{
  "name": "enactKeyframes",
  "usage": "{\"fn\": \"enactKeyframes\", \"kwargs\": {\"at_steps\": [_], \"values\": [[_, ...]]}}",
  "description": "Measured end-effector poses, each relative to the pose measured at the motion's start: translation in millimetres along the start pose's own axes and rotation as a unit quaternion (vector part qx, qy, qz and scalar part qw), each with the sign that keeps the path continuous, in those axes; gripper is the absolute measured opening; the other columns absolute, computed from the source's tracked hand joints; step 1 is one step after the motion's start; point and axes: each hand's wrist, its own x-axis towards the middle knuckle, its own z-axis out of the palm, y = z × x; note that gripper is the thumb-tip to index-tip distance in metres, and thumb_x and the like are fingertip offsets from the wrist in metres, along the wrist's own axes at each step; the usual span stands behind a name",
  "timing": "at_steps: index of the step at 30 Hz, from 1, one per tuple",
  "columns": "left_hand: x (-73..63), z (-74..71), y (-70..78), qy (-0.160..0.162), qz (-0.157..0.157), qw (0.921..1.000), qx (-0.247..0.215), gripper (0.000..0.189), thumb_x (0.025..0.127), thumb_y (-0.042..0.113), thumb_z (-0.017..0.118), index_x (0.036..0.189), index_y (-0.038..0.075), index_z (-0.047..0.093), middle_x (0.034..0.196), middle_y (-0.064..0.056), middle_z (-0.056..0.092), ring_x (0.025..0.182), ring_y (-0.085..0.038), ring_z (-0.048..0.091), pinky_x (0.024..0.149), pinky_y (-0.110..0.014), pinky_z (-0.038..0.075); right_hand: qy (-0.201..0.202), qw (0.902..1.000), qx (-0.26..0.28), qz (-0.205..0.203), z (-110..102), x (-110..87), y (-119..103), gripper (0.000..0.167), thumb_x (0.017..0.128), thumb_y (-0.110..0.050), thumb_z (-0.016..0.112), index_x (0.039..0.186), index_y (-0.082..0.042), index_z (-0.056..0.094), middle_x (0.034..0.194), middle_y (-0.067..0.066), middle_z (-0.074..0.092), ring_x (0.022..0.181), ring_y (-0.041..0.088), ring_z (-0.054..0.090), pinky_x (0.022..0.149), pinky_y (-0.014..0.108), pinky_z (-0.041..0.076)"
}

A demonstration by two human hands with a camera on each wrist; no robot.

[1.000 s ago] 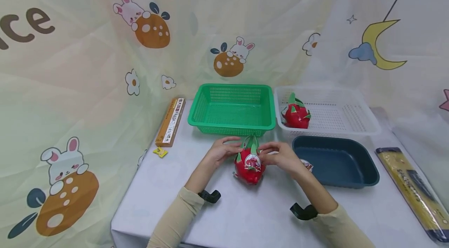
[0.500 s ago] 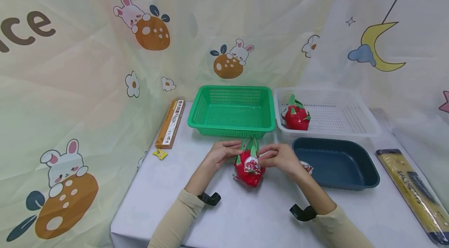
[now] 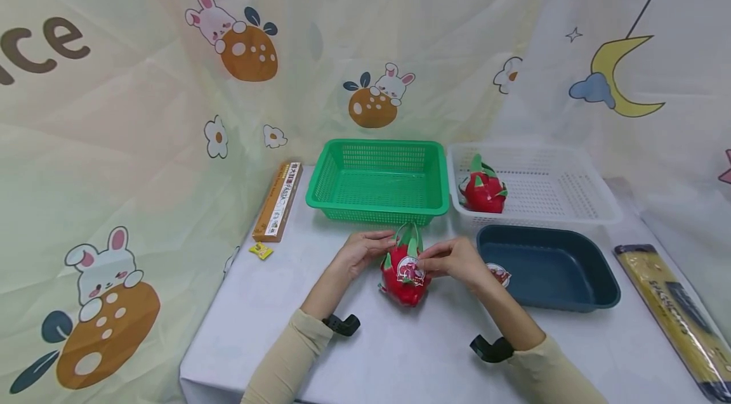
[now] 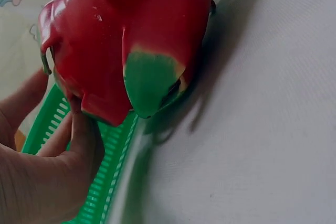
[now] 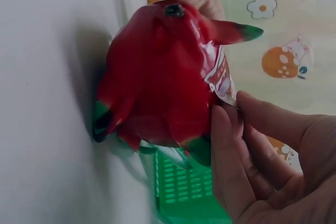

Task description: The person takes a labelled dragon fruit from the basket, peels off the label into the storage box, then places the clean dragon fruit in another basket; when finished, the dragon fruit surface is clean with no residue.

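A red toy dragon fruit (image 3: 403,294) with green leaf tips stands upright at the table's middle, tilted towards me. My left hand (image 3: 361,253) holds its left side near the leaves; in the left wrist view, fingers (image 4: 81,129) press against the red skin. A round printed sticker (image 3: 408,271) is on the fruit's front. My right hand (image 3: 457,261) pinches the sticker's edge between thumb and forefinger. Seen from the right wrist, that sticker (image 5: 224,81) partly stands away from the fruit's skin.
Behind the fruit stands a green basket (image 3: 377,207). Right of it, a white basket (image 3: 571,214) holds another dragon fruit (image 3: 484,195). A dark blue tray (image 3: 548,299) has a round sticker (image 3: 499,274) at its left edge. A pasta box (image 3: 278,201), yellow candy (image 3: 261,250) and gold packet (image 3: 674,315) lie around.
My right hand has shifted slightly down from beside the green leaves to the sticker's upper right edge. My left hand and the fruit stay almost still.
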Motion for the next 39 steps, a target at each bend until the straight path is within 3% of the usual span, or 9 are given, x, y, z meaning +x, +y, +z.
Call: {"fn": "enactKeyframes", "kwargs": {"at_steps": [5,15,31,36,39], "values": [[0.9,4.7,-1.8,0.008,0.003,0.9997,-0.022,0.041,0.094,-0.003,0.073,0.133,-0.009,0.065,0.128,-0.017,0.072,0.101,-0.013,0.073,0.098,-0.029,0.058,-0.01,0.9998,0.014,0.013,-1.2,1.0,-0.5,0.028,0.093,-0.016,0.081,0.112,0.005,0.077,0.1,0.015,0.078,0.087,0.025,0.075,0.085,0.045,0.065],[1.2,10.1,-2.7,0.017,0.003,0.9992,-0.037,0.042,0.092,-0.005,0.074,0.134,-0.006,0.066,0.13,-0.02,0.07,0.095,-0.011,0.073,0.088,-0.025,0.061,-0.05,0.9906,0.109,0.065,-8.5,7.1,8.6,0.035,0.098,-0.014,0.075,0.123,0.01,0.07,0.101,0.009,0.076,0.085,0.018,0.075,0.08,0.034,0.065],[2.2,8.9,-4.9,0.032,0.007,0.9987,-0.039,0.039,0.092,-0.005,0.074,0.13,-0.005,0.068,0.113,-0.016,0.077,0.09,-0.012,0.074,0.088,-0.027,0.062,-0.08,0.9816,0.162,0.062,-8.0,9.9,14.1,0.039,0.101,-0.012,0.068,0.129,0.015,0.063,0.102,0.006,0.074,0.089,0.014,0.072,0.081,0.03,0.064],[2.5,7.0,-5.0,0.034,0.009,0.9985,-0.043,0.04,0.092,-0.005,0.074,0.131,-0.006,0.067,0.118,-0.018,0.075,0.089,-0.012,0.074,0.087,-0.026,0.062,-0.095,0.9778,0.177,0.059,-10.5,10.3,13.6,0.037,0.103,-0.015,0.066,0.13,0.011,0.065,0.105,0.004,0.075,0.093,0.016,0.071,0.085,0.031,0.064],[2.9,4.8,-5.4,0.037,0.006,0.9982,-0.047,0.04,0.091,-0.006,0.074,0.131,-0.006,0.068,0.122,-0.02,0.073,0.091,-0.013,0.074,0.087,-0.026,0.062,-0.08,0.9771,0.189,0.056,-17.7,9.4,10.3,0.034,0.105,-0.017,0.064,0.13,0.007,0.067,0.106,0.003,0.074,0.096,0.016,0.071,0.089,0.032,0.063]]}}
